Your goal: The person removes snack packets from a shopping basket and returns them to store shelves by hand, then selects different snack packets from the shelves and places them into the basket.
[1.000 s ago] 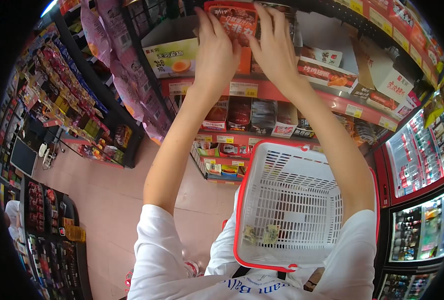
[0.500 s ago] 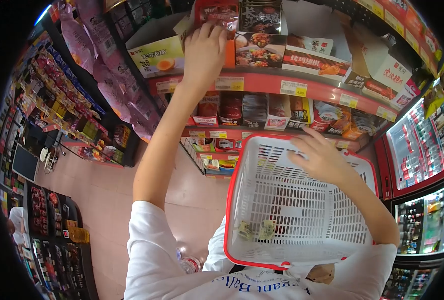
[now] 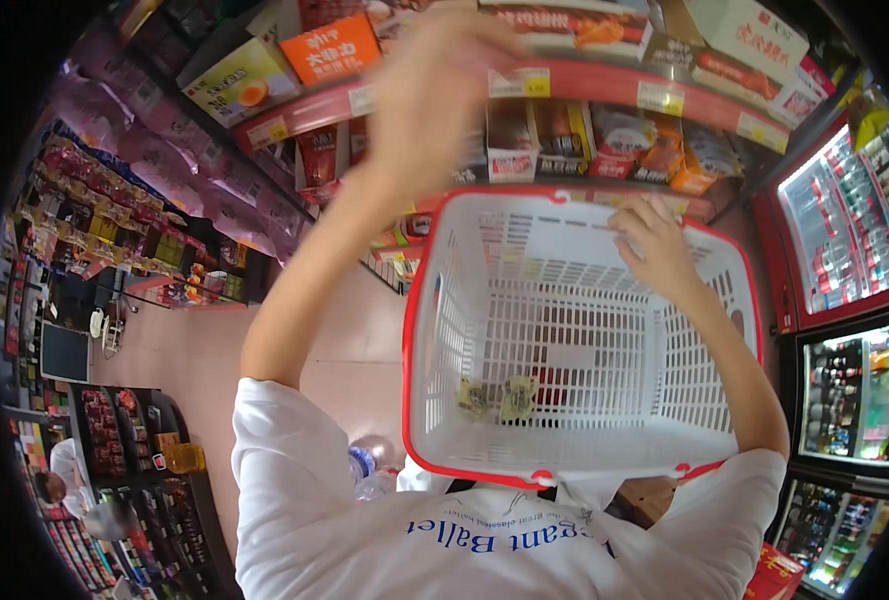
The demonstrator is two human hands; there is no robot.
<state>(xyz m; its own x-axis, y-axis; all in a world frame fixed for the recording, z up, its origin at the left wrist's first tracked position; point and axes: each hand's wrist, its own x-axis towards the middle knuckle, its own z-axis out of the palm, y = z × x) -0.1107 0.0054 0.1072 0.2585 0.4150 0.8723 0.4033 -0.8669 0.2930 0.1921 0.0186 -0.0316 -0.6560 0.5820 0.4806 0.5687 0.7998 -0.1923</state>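
Basket: one, white slotted plastic with a red rim, close in front of the shopper's white shirt; what bears its weight cannot be told.
Basket contents: two small pale green packets, side by side toward the shopper's end, both inside and apart from either hand.
Left hand: raised before the shelf, nearest the upper row of goods; blurred, so whether its fingers are released, clenched or grasping anything cannot be told.
Right hand: at the basket's far rim, fingers bent; a firm grasp there cannot be told.
Shelf stock, upper row: yellow-green box with an egg picture, orange box, red-and-white box; all on the shelf, outside the basket.
Shelf stock, lower row: small packs in display boxes, beneath a red edge strip with price labels.
Floor: pinkish tiles.
Room, left side: purple bags, racks of snacks, a dark monitor, a yellow jug; another person beyond, well apart.
Room, right side: lit drinks fridges.
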